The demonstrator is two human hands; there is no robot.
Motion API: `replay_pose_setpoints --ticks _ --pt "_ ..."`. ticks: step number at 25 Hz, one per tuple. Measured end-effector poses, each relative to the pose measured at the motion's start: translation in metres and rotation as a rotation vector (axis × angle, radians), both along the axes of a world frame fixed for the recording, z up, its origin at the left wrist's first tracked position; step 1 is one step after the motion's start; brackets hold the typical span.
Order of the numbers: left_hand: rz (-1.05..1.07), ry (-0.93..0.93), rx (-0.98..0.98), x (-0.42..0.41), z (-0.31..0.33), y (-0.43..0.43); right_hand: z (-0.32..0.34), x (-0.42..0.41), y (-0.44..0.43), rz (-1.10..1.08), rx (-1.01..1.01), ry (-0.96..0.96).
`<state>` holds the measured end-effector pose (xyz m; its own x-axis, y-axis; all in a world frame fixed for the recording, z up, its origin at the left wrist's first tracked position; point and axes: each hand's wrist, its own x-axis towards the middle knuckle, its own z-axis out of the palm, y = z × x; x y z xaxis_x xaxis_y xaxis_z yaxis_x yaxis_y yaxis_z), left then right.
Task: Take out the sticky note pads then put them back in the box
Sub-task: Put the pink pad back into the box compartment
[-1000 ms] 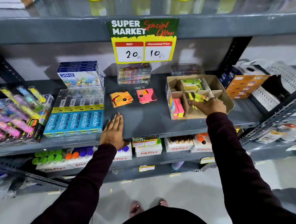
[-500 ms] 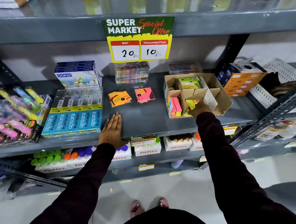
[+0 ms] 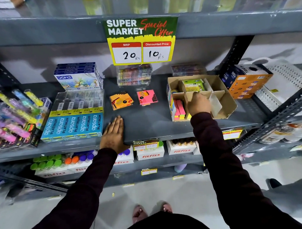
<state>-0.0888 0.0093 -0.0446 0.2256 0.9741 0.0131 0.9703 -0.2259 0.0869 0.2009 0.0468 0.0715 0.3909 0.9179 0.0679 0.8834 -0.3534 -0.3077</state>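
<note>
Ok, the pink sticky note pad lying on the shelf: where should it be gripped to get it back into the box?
Pinch the pink sticky note pad across its left and right edges, coming from above. It lies flat on the shelf, clear of the orange pad, so both sides look free. The right hand at the cardboard box is nearer.

We see two pads (image 3: 122,100) (image 3: 147,97) side by side on the shelf (image 3: 147,121), left of the box (image 3: 230,101); more pads (image 3: 179,110) stand in its left compartment.
</note>
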Motion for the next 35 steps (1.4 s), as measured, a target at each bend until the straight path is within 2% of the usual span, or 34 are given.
replay_pose_setpoints --ticks 3,9,14,16,21,24,26,30,32,35 --pt "0.003 0.006 -0.036 0.001 0.000 0.001 0.015 -0.032 0.014 0.136 0.038 0.067" --pt "0.008 -0.007 -0.026 -0.001 0.000 0.002 -0.014 -0.092 0.055 0.294 -0.204 0.179" --pt "0.021 -0.027 -0.035 -0.001 0.002 0.002 -0.047 -0.120 0.082 0.301 -0.307 0.040" --pt "0.030 -0.007 -0.023 0.000 0.001 0.002 -0.048 -0.125 0.088 0.262 -0.331 0.045" --pt "0.030 -0.011 -0.005 -0.002 0.001 0.003 -0.047 -0.122 0.086 0.268 -0.281 0.029" --pt "0.022 -0.010 0.039 -0.002 -0.001 0.003 -0.031 -0.111 0.064 0.345 -0.118 -0.018" --pt "0.018 0.004 -0.035 -0.002 -0.001 0.004 -0.015 -0.087 0.040 0.284 -0.020 0.039" --pt "0.025 0.035 0.024 -0.005 -0.006 0.005 -0.001 -0.009 -0.013 0.007 0.136 0.071" --pt "0.033 0.056 0.054 -0.004 -0.010 0.005 -0.006 0.022 -0.023 -0.103 0.103 0.051" --pt "0.020 0.035 0.014 -0.002 -0.010 0.005 -0.026 0.044 -0.012 -0.106 -0.055 0.134"
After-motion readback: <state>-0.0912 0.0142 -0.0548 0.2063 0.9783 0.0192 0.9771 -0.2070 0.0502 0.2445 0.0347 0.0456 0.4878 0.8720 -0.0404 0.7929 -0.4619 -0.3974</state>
